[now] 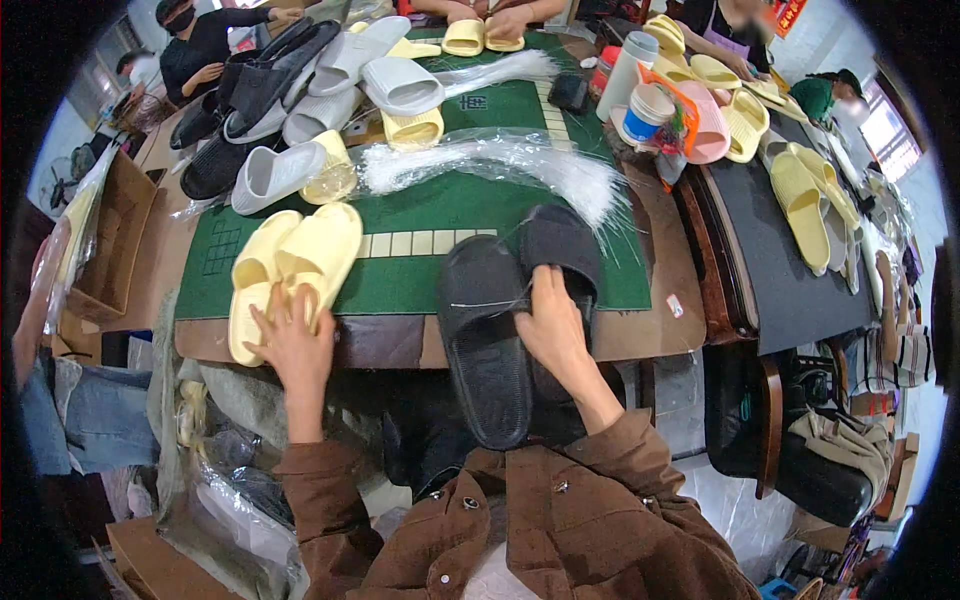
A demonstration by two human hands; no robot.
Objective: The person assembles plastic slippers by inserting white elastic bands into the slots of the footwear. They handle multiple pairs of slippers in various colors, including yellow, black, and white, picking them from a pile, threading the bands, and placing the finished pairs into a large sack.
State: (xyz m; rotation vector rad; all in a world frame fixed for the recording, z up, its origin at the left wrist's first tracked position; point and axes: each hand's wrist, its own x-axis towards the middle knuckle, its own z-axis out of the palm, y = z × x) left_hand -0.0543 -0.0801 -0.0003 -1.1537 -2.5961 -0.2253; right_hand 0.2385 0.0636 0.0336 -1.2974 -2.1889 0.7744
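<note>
My right hand [556, 330] grips a black slipper [562, 235] at its strap opening, with the fingers reaching into it. Beside it a second black slipper [487, 350] overhangs the table's front edge, toe away from me. A thin clear strand runs across between the two. My left hand [292, 345] spreads its fingers over the near end of a pair of pale yellow slippers [322, 250], which lie side by side at the table's front left. The fingertips appear to touch them.
A bundle of clear plastic strands [500, 165] lies across the green mat [400, 285]. Black, grey and yellow slippers, including a grey one [275, 178], pile up at the back left. A thermos [628, 75] and a white cup [648, 110] stand back right. Other people work around the table.
</note>
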